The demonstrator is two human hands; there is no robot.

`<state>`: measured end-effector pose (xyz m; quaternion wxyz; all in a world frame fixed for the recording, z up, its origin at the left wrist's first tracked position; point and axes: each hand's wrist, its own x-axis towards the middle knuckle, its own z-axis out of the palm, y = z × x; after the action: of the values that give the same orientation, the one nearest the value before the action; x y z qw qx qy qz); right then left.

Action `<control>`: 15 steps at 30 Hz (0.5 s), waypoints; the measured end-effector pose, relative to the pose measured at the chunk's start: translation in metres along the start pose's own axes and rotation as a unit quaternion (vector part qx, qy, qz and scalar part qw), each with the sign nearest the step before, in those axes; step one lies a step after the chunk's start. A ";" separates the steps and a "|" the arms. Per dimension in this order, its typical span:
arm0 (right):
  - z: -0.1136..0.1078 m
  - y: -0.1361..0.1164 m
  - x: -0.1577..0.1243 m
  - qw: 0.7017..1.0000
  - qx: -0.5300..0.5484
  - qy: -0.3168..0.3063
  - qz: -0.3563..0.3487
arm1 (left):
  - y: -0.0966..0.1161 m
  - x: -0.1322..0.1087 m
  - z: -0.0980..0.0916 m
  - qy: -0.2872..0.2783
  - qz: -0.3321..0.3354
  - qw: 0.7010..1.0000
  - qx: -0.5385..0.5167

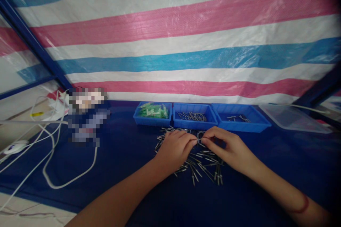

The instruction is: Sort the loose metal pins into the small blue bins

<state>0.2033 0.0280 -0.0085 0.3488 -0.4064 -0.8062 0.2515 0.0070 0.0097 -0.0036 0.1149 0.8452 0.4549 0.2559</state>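
Many loose blind rivets (198, 170), thin metal pins with thicker silvery ends, lie in a spread pile on the blue table. Over this pile my left hand (176, 147) is closed in a pinch, thumb against forefinger. Facing it, my right hand (229, 147) pinches too, and its fingertips almost meet those of the left. A small metal piece, seemingly a blind rivet, shows between the two pinches; the fingers cover most of it. Behind the hands, the middle blue bin (195, 125) holds more rivets, and the right blue bin (243, 126) holds a few.
A left blue bin (152, 122) contains green-and-clear plastic packets. A clear plastic lid (295, 118) lies at the right. White cables (52, 149) loop across the left of the blue table (117, 170), near a blurred-out patch. Striped sheeting (186, 53) hangs behind.
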 end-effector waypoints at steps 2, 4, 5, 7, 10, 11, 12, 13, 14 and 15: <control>0.003 0.000 -0.001 0.999 0.025 0.014 0.026 | 0.000 0.000 0.000 0.002 -0.001 1.000 -0.005; 0.006 0.000 -0.001 0.997 0.057 0.026 0.041 | 0.000 -0.001 0.001 0.002 0.002 1.000 -0.013; 0.008 0.000 -0.002 0.996 0.072 0.030 0.045 | 0.000 -0.001 0.002 0.001 0.004 1.000 -0.018; 0.010 0.000 -0.003 0.994 0.090 0.038 0.047 | 0.000 -0.001 0.003 0.000 0.004 1.000 -0.026; 0.011 -0.002 -0.004 0.995 0.088 0.045 0.034 | -0.002 0.000 0.005 0.003 -0.002 0.999 -0.035; 0.011 -0.002 -0.004 0.995 0.086 0.045 0.030 | -0.002 0.000 0.005 0.007 -0.003 0.999 -0.039; 0.010 -0.003 -0.004 0.995 0.086 0.045 0.027 | -0.003 0.001 0.005 0.010 -0.004 0.999 -0.043; 0.010 -0.002 -0.004 0.995 0.087 0.044 0.027 | -0.003 0.001 0.005 0.014 -0.005 0.999 -0.047; 0.009 -0.002 -0.004 0.995 0.087 0.043 0.027 | -0.003 0.001 0.004 0.017 -0.006 0.999 -0.051; 0.008 -0.001 -0.004 0.995 0.087 0.040 0.028 | -0.003 0.001 0.004 0.021 -0.008 0.998 -0.054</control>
<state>0.1980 0.0231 -0.0139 0.4079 -0.4067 -0.7550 0.3135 0.0078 0.0126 -0.0075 0.1529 0.8287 0.4495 0.2964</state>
